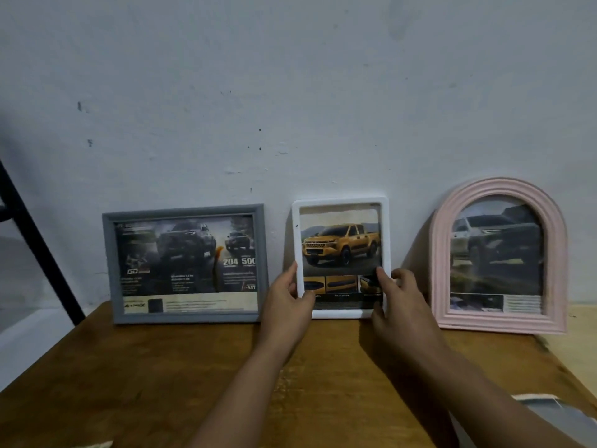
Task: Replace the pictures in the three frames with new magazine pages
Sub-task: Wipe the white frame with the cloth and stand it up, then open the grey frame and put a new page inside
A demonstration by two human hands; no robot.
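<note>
White plastic forms the middle frame (341, 258), which stands upright at the back of the wooden surface (161, 383), against the pale wall (290, 92). It holds a magazine page (340, 250) showing a yellow pickup truck, with a strip of small pictures below.

Both hands have a grip on this frame. The left hand (289, 305) closes on its lower left edge, thumb on the front of the rim and the other fingers out of sight. The right hand (399, 303) closes on the lower right edge, thumb lying over the glass at the corner and fingers curled around the side.

Just to the left stands a grey rectangular frame (185, 265) in landscape, with a dark page of trucks and text. To the right, slightly apart, stands a pink arched frame (500, 257) with a blurred picture of a dark vehicle. A torn piece of paper (546, 412) lies at the near right of the surface.
</note>
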